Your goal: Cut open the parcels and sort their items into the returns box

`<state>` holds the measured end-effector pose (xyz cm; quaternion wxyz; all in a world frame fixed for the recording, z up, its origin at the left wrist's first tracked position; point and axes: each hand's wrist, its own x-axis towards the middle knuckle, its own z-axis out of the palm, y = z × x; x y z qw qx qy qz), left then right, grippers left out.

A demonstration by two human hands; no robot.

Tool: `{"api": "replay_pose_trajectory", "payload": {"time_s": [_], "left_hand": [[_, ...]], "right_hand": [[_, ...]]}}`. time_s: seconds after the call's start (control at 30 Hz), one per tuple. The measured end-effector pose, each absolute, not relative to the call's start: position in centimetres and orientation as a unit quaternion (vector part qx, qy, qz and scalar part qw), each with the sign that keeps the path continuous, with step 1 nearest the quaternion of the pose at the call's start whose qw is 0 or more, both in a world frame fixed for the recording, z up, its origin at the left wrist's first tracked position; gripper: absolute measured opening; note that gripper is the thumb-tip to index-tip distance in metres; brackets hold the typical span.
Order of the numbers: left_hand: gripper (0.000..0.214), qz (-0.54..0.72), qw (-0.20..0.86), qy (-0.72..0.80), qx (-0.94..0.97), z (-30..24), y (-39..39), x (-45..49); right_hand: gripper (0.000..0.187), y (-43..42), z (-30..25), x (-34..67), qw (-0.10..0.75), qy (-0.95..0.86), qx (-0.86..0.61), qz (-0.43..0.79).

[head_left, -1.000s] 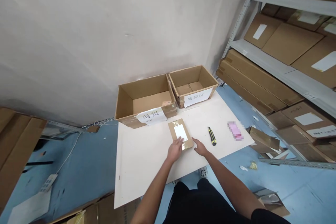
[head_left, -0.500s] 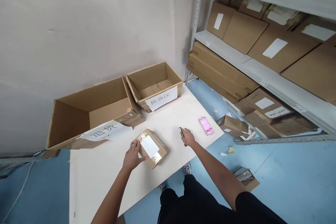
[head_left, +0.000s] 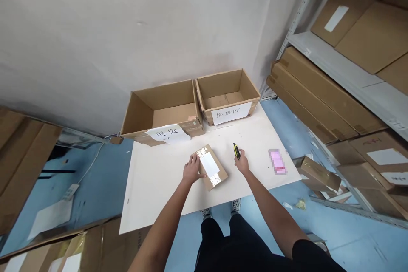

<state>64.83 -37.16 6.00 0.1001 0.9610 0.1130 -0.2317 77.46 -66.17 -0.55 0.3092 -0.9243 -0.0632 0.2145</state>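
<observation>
A small taped cardboard box (head_left: 219,165) with a white label lies on the white table (head_left: 153,178). My left hand (head_left: 191,169) grips its left side, fingers on the upper edge and thumb along the near part. In my right hand (head_left: 242,162) is a black and yellow utility knife (head_left: 236,151), pointing away from me, to the right of the box and apart from it. Whether its blade is out is too small to tell.
Two open cardboard bins with handwritten paper signs, a larger left one (head_left: 194,128) and a smaller right one (head_left: 255,104), stand along the table's back. A blurred pink item (head_left: 278,162) lies at right. Shelving (head_left: 334,61) with boxes rises beyond; more cartons (head_left: 92,244) are at lower left.
My view has swung left, so the table and bins appear further right. The knife has turned in my right hand, showing more of its yellow side. My left hand stays on the box.
</observation>
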Motion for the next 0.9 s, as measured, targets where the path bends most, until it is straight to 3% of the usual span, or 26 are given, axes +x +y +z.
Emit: {"api": "replay_pose_trajectory", "payload": {"time_s": [0.1,0.23,0.6,0.9], "left_hand": [[0.12,-0.226,0.114,0.115,0.961,5.6,-37.4,64.9],[0.123,-0.232,0.13,0.124,0.956,5.5,-37.9,65.2],[0.122,-0.218,0.132,0.11,0.961,5.4,-38.2,65.0],[0.121,-0.252,0.109,0.096,0.957,5.6,-37.7,64.8]], "right_hand": [[0.066,-61.5,3.8,77.3,0.348,-0.172,-0.902,0.191],[0.064,-54.9,7.1,75.1,0.283,-0.301,-0.887,0.205],[0.07,-50.1,7.5,71.5,0.102,-0.258,-0.927,0.253],[0.083,-48.9,10.0,71.0,0.043,-0.25,-0.929,0.27]]}}
